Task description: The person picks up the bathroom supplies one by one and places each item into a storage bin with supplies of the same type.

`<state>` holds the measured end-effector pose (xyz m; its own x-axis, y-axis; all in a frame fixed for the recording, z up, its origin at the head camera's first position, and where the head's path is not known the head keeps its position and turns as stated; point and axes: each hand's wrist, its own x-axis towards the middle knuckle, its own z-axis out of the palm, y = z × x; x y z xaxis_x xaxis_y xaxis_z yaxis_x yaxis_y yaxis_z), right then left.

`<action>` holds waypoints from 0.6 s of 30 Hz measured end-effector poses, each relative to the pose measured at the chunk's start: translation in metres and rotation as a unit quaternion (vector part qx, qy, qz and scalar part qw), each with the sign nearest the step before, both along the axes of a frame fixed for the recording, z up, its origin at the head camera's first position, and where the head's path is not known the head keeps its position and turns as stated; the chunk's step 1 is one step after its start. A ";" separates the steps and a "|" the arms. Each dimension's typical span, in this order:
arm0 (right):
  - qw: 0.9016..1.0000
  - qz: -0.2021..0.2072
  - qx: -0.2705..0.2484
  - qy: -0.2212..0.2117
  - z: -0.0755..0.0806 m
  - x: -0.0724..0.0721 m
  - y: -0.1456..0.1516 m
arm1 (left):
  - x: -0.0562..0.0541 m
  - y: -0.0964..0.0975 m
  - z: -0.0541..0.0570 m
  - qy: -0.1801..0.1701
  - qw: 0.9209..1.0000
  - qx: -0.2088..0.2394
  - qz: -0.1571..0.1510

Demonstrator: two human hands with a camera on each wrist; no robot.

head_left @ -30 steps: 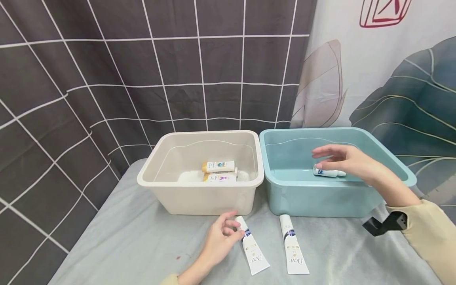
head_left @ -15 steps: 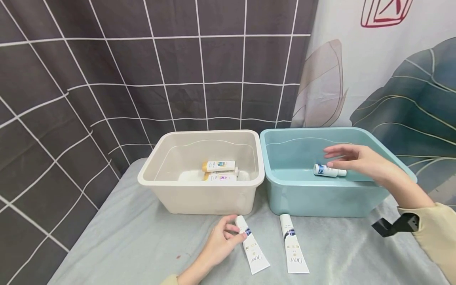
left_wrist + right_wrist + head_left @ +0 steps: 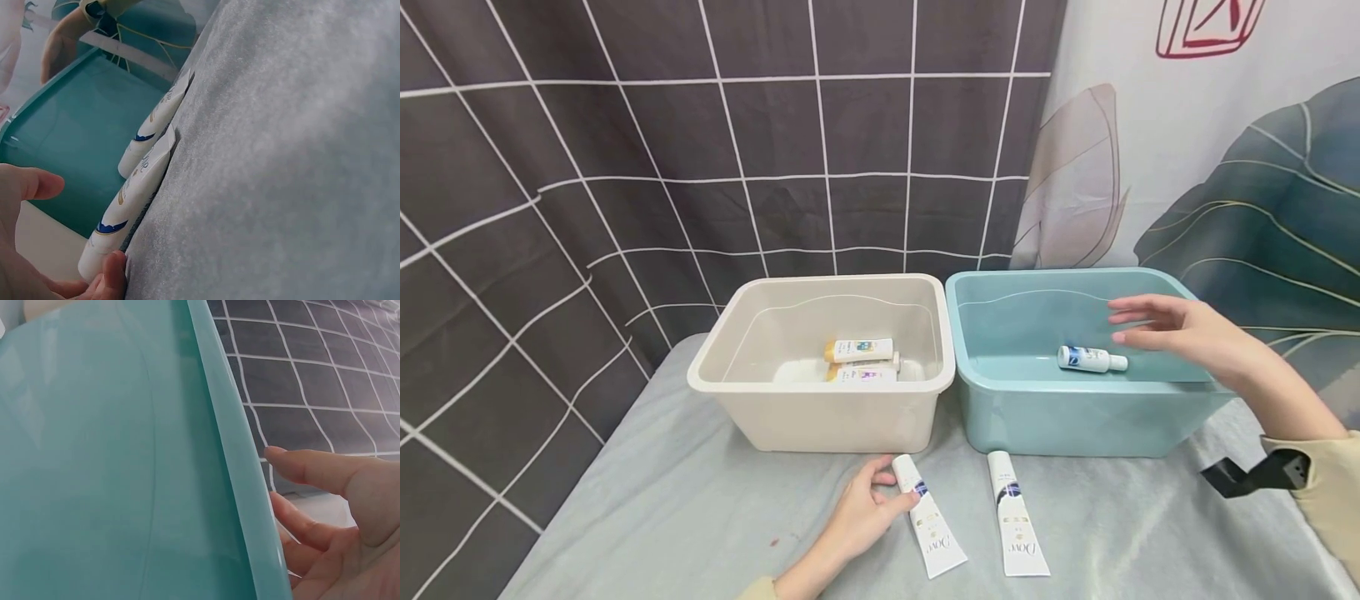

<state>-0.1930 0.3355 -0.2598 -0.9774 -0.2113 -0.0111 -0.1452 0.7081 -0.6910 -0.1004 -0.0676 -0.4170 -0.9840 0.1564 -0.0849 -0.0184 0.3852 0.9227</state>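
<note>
My left hand [image 3: 863, 510] lies beside the cap end of a white Dove tube [image 3: 934, 533] on the cloth. In the left wrist view its fingertips [image 3: 114, 272] are right at the cap, while the thumb is raised apart from the tube. A second Dove tube [image 3: 1019, 525] lies to the right. Over the right part of the blue bin [image 3: 1075, 421] hovers my right hand [image 3: 1187, 337], fingers spread and holding nothing. Inside that bin, left of the hand, a small white bottle with a blue label [image 3: 1090, 359] lies on its side.
A beige bin [image 3: 842, 417] stands left of the blue one, their rims close together. Several small white bottles with yellow caps [image 3: 863, 351] lie in it. Grey cloth [image 3: 700, 517] covers the table, and a dark checked curtain [image 3: 760, 133] hangs behind.
My right hand has moved right, away from the small bottle, which now shows in full. My left hand has shifted slightly down along the first tube's cap end.
</note>
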 end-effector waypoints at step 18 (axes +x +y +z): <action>0.999 -0.042 0.007 0.017 0.002 -0.004 0.023 | -0.005 0.002 -0.001 0.012 1.000 -0.001 -0.015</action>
